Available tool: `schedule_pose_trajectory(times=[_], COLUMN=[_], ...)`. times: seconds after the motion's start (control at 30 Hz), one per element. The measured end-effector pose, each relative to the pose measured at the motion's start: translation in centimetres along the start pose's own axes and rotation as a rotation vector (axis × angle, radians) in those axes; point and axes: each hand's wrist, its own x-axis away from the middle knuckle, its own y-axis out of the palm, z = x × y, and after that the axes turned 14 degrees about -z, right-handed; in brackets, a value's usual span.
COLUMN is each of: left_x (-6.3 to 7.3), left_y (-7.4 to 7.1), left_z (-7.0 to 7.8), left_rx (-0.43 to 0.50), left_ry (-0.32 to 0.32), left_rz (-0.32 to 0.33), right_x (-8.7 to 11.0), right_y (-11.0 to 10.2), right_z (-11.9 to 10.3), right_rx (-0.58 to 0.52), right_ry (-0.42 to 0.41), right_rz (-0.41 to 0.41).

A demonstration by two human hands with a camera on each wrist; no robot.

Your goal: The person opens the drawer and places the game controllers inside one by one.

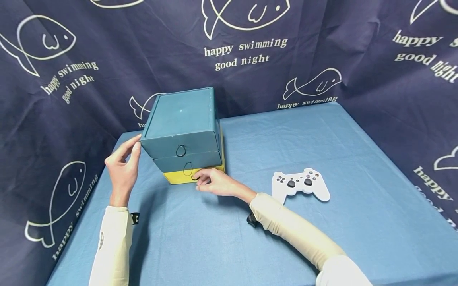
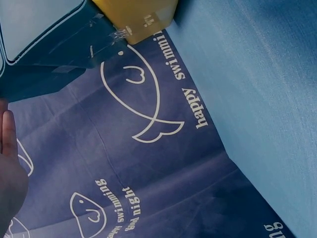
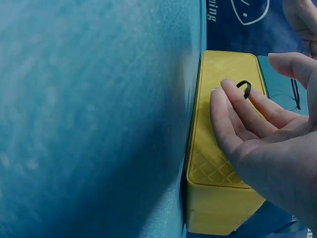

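Note:
A stack of drawer boxes stands on the table, two teal boxes (image 1: 181, 111) over a yellow drawer (image 1: 175, 178). My left hand (image 1: 123, 167) is at the front left corner of the top box, fingertips and thumb touching it. In the left wrist view, the fingers (image 2: 9, 134) look straight at the box's edge. My right hand (image 1: 218, 182) is in front of the yellow drawer. Its index finger is hooked in the drawer's black loop pull (image 3: 247, 89), while the thumb stays apart. More black loops hang on the teal fronts.
A white game controller (image 1: 300, 183) lies on the blue-covered table (image 1: 279, 147), right of the stack. Dark blue curtains (image 1: 179, 59) with fish drawings hang behind the table and at both sides, close to the stack's back.

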Motion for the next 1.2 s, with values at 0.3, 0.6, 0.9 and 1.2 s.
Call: schedule_pose_trajectory(times=[0.3, 0.6, 0.9, 1.2], left_x=[0.0, 0.1, 0.2, 0.2], left_y=[0.0, 0.0, 0.0, -0.1], left_z=[0.0, 0.2, -1.7, -1.8], left_rx=[0.004, -0.011, 0.022, 0.016], left_ry=[-0.003, -0.01, 0.024, 0.017], left_rz=[-0.001, 0.001, 0.005, 0.004], right_x=[0.1, 0.2, 0.5, 1.3], right_y=[-0.1, -0.1, 0.0, 0.5], right_z=[0.4, 0.7, 0.4, 0.1], right_rx=[0.005, 0.024, 0.012, 0.033], right_ry=[-0.024, -0.044, -0.023, -0.034], right_rz=[-0.019, -0.023, -0.023, -0.051])
